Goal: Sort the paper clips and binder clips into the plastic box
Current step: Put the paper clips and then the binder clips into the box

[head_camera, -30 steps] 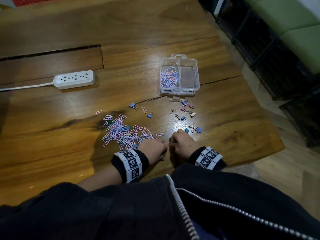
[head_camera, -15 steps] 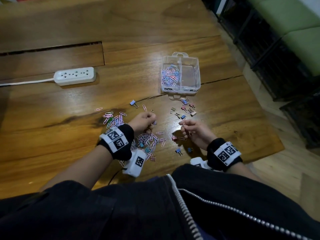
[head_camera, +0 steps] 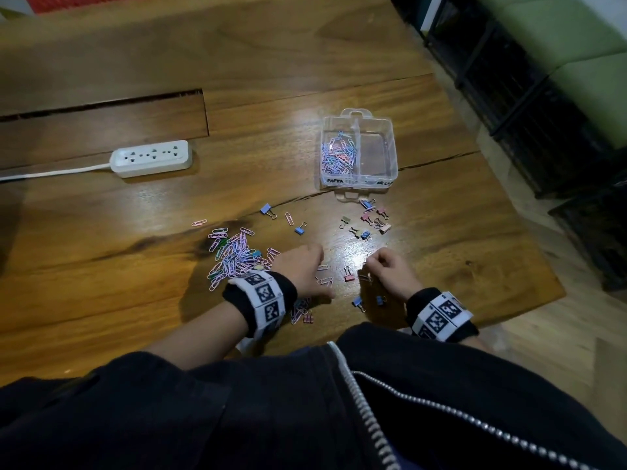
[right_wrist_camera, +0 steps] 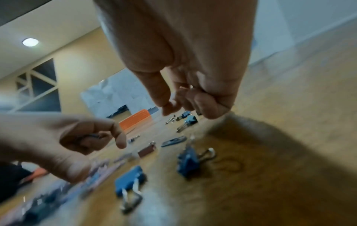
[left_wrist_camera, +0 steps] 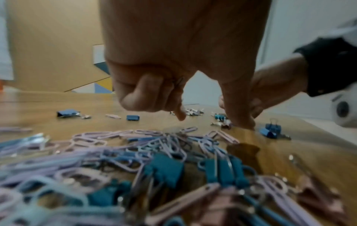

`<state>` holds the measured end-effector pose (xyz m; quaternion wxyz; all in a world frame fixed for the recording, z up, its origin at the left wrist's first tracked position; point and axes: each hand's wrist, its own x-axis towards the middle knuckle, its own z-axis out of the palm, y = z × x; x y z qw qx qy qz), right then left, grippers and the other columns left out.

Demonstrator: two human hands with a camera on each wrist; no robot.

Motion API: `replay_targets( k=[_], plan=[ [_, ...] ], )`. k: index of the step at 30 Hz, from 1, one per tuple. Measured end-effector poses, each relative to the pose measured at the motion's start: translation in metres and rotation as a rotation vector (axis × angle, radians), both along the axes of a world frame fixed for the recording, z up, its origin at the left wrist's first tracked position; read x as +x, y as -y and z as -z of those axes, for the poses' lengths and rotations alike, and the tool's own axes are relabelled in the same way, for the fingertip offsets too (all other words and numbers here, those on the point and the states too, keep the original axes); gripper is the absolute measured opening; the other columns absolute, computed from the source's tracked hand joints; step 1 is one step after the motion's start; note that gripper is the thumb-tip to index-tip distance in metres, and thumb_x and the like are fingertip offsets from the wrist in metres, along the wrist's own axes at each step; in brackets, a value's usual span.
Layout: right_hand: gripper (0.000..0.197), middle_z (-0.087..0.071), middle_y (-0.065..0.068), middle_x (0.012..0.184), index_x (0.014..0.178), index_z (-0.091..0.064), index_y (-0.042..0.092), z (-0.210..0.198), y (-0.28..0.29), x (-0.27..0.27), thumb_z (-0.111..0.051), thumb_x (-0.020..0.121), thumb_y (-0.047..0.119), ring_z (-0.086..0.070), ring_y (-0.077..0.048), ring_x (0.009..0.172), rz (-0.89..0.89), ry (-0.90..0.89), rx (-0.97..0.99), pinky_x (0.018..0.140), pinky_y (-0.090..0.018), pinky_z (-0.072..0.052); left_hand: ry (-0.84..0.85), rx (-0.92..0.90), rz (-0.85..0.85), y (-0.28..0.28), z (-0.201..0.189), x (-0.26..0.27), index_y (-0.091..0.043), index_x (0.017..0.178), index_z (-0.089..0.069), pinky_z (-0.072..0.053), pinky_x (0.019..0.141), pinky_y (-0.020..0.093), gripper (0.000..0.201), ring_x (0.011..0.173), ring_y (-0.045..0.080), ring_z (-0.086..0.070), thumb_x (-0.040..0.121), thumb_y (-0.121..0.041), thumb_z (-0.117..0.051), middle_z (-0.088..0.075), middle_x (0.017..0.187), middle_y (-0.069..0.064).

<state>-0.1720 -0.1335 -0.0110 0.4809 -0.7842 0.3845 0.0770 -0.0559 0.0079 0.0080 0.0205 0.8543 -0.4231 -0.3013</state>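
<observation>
Your left hand (head_camera: 302,269) curls on gathered paper clips, likely; your right hand (head_camera: 386,269) pinches one, sparing trips to the box (head_camera: 393,154).

A: Where's the plastic box (head_camera: 393,144)?
B: Clear, open, toward the tabletop's far right edge; pastel paper clips (head_camera: 338,154) fill its left compartment.
A: And the binder clips (head_camera: 371,218)?
B: Scattered just before it.

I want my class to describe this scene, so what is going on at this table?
A person sorts clips into a clear plastic box. Its left compartment holds paper clips; the right looks empty. Both the left hand and the right hand hover, fingers curled, over the loose paper clips and binder clips on the wooden table.
</observation>
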Motion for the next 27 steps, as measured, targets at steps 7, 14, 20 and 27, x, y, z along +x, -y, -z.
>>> replay_targets(
  k=[7, 14, 20, 27],
  plan=[
    [0.015, -0.051, -0.005, 0.104, 0.090, -0.059, 0.011, 0.002, -0.006, 0.002, -0.064, 0.082, 0.022, -0.048, -0.018, 0.096, -0.209, -0.144, -0.342, 0.087, -0.031, -0.044, 0.123, -0.005, 0.099, 0.011, 0.012, 0.001, -0.007, 0.113, -0.052, -0.050, 0.082, 0.034, 0.032, 0.100, 0.023, -0.057, 0.094, -0.032, -0.048, -0.056, 0.111, 0.008],
    [0.010, -0.050, -0.003, 0.093, 0.082, -0.053, 0.011, -0.002, -0.006, 0.010, -0.052, 0.090, 0.016, -0.048, -0.016, 0.086, -0.156, -0.136, -0.251, 0.083, -0.031, -0.045, -0.063, 0.000, 0.039, 0.008, 0.009, 0.024, -0.011, 0.081, -0.050, -0.045, 0.065, 0.027, 0.028, 0.070, 0.018, -0.050, 0.098, -0.027, -0.034, -0.049, 0.081, 0.006],
    [0.018, -0.053, -0.003, 0.072, 0.084, -0.051, 0.012, -0.024, -0.009, 0.022, -0.046, 0.087, -0.005, -0.053, -0.010, 0.060, 0.121, 0.233, 0.606, 0.058, -0.021, -0.046, -0.986, -0.407, -0.774, -0.015, -0.004, 0.049, -0.014, 0.068, -0.041, -0.030, 0.038, 0.016, 0.025, 0.042, 0.006, -0.036, 0.093, -0.011, -0.038, -0.039, 0.063, 0.000],
    [0.028, -0.053, -0.008, 0.076, 0.074, -0.049, 0.010, -0.026, -0.045, 0.045, -0.033, 0.085, -0.010, -0.051, -0.016, 0.068, -0.029, 0.086, 0.621, 0.061, -0.020, -0.043, -1.324, -0.601, -0.992, -0.038, -0.003, 0.057, -0.013, 0.064, -0.038, -0.038, 0.035, 0.014, 0.023, 0.038, 0.010, -0.045, 0.082, 0.001, -0.033, -0.056, 0.053, 0.001]
  ],
)
